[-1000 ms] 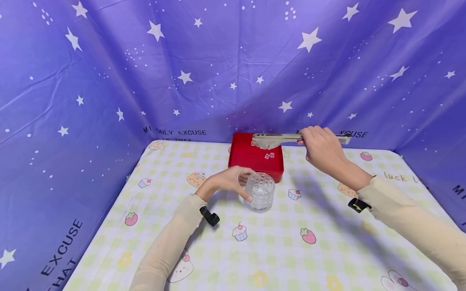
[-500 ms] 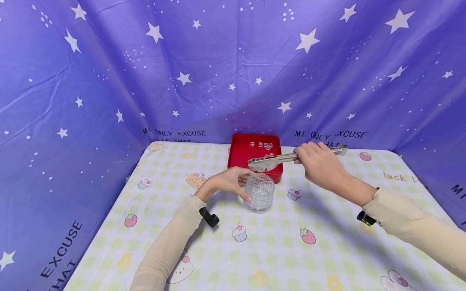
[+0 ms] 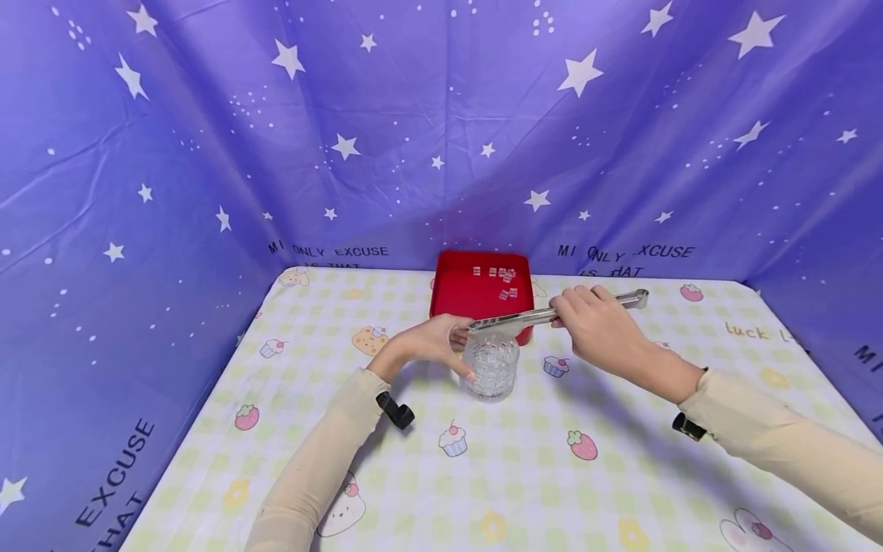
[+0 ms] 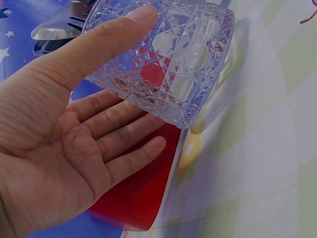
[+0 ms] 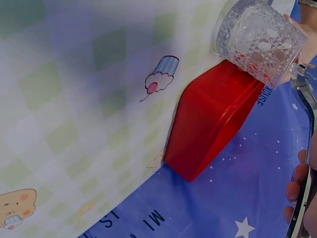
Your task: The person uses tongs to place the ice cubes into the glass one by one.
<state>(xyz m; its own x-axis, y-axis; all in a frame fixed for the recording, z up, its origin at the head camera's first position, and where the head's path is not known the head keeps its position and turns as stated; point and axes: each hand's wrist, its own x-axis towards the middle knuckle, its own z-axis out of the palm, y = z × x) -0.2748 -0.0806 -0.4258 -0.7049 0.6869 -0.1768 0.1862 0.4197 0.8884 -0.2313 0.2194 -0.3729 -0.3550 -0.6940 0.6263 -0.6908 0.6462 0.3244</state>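
My left hand (image 3: 436,341) holds a clear cut-glass tumbler (image 3: 491,374) upright on the cloth. Its thumb lies on the near side of the glass (image 4: 198,59), with the other fingers behind in the left wrist view. From the right, my right hand (image 3: 599,326) grips metal tongs (image 3: 534,315) by the middle of the arms. The tips of the tongs are at the mouth of the tumbler; whether they pinch anything cannot be seen. Behind the glass stands a red tray (image 3: 455,287) with several small clear cubes (image 3: 507,274) in its far right part.
A checked tablecloth (image 3: 524,475) printed with cupcakes and strawberries covers the table. Purple star-print curtains (image 3: 407,100) hang behind the table and along both sides. Black straps (image 3: 395,410) sit on both sleeves.
My right hand has brought the tongs down and toward me, from above the red tray to the tumbler's mouth. The left hand and the tumbler have stayed in place.
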